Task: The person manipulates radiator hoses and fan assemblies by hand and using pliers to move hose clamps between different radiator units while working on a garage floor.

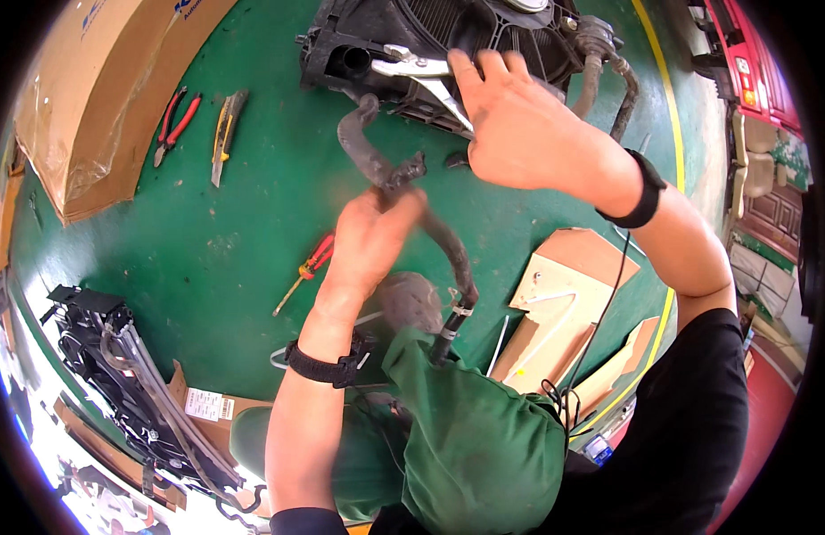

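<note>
Head view: a dark grey-black hose (pixel 450 248) runs through the middle of the frame. Its surface is matte and marked with lighter scuffs. The upper section curves in an S shape below a black fan assembly (pixel 430 20) at top centre; a lumpy, darker joint (pixel 409 169) sits just above the grip. The lower section bends to the right, then carries a silver metal clamp (pixel 462 310) near its smoother black end at lower centre.

Left hand (pixel 373 234): closed around the hose at frame centre, slightly blurred. Right hand (pixel 528 129): closed on silver locking pliers (pixel 417 68) at upper centre. The pliers have a bright metal head and two long handles, with the head pointing left, beside the round dark port (pixel 352 61) of the fan assembly. Contact between pliers and assembly cannot be determined.

Green floor (pixel 252 209) lies beneath. Red-handled pliers (pixel 172 134) and a yellow-and-black utility knife (pixel 225 134) lie at upper left, apart from each other. A red-and-yellow screwdriver (pixel 310 265) lies just left of the left hand, its tip toward the lower left.
</note>
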### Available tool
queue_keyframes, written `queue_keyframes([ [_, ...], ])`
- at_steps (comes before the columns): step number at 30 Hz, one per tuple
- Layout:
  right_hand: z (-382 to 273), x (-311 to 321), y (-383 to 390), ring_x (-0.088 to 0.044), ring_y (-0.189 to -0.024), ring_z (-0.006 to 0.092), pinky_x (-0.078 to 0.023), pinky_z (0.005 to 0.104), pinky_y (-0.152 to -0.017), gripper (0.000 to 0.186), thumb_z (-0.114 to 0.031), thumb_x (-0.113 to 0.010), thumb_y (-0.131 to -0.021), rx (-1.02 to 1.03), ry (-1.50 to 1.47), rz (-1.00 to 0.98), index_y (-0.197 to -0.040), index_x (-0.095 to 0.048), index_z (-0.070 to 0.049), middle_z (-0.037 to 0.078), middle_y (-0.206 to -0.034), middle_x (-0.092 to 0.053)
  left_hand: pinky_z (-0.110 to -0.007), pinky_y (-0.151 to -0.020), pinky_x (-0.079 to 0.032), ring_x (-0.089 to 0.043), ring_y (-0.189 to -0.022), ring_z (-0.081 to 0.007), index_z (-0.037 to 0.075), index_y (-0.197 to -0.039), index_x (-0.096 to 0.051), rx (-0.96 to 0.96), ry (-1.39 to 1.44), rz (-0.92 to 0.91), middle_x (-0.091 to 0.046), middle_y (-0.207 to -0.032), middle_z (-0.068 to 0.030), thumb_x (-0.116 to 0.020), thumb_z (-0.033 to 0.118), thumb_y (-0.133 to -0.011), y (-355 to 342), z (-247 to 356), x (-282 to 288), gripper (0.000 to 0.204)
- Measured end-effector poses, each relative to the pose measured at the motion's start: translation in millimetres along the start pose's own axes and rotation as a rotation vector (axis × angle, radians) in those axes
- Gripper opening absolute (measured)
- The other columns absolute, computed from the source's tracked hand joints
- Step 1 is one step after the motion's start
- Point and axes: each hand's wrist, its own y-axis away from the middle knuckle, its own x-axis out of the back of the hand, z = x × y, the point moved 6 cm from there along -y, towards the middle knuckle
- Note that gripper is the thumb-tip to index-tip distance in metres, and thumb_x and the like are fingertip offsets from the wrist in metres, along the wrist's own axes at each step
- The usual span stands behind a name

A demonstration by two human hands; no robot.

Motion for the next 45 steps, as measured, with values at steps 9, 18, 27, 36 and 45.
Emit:
queue_keyframes([
  [9,-23,-41,-21,-0.049,-0.117,0.0384,-0.047,0.0438,-0.099,0.075,-0.026,-0.070,-0.072,0.065,0.553,-0.062,-0.130,-0.050,0.018,0.027,-0.126,-0.053,-0.026,-0.071,-0.046,-0.055,-0.076,-0.0097,0.000,-0.100,-0.066,-0.117,0.116,0.008,-0.062,-0.085,-0.0015,-0.069,0.031,-0.094,-3,-10,-10,0.032],
  [18,-39,-48,-30,-0.052,-0.111,0.0405,-0.050,0.0450,-0.095,0.065,-0.026,-0.071,-0.068,0.114,0.435,-0.062,-0.116,-0.056,0.016,0.026,-0.114,-0.057,-0.026,-0.071,-0.046,-0.055,-0.078,-0.0093,-0.001,-0.107,-0.065,-0.261,0.257,-0.036,-0.065,-0.091,-0.0024,-0.069,0.028,-0.094,-6,-20,-19,0.031],
  [27,-39,-61,-33,-0.055,-0.107,0.0397,-0.052,0.0435,-0.091,0.065,-0.019,-0.071,-0.072,0.192,0.564,-0.124,-0.126,-0.051,0.011,0.026,-0.112,-0.058,-0.036,-0.091,-0.050,-0.065,-0.099,-0.0212,-0.007,-0.119,-0.063,-0.331,0.313,-0.026,-0.071,-0.108,-0.0149,-0.066,0.024,-0.095,4,-12,-25,0.039],
  [36,-56,-53,-38,-0.055,-0.104,0.0361,-0.051,0.0396,-0.090,0.073,-0.018,-0.073,-0.068,0.155,0.683,-0.100,-0.132,-0.048,0.006,0.021,-0.112,-0.057,-0.045,-0.089,-0.053,-0.068,-0.101,-0.0428,-0.006,-0.109,-0.065,-0.393,0.354,0.050,-0.072,-0.102,-0.0255,-0.066,0.023,-0.089,10,-19,-15,0.036],
  [45,-70,-47,-36,-0.056,-0.110,0.0357,-0.045,0.0583,-0.092,0.081,-0.029,-0.079,-0.070,0.113,0.884,-0.217,-0.138,-0.048,0.001,0.019,-0.116,-0.058,-0.035,-0.088,-0.050,-0.064,-0.096,-0.0211,-0.008,-0.115,-0.064,-0.362,0.427,-0.023,-0.070,-0.104,-0.0151,-0.063,0.022,-0.093,7,-16,-18,0.038],
])
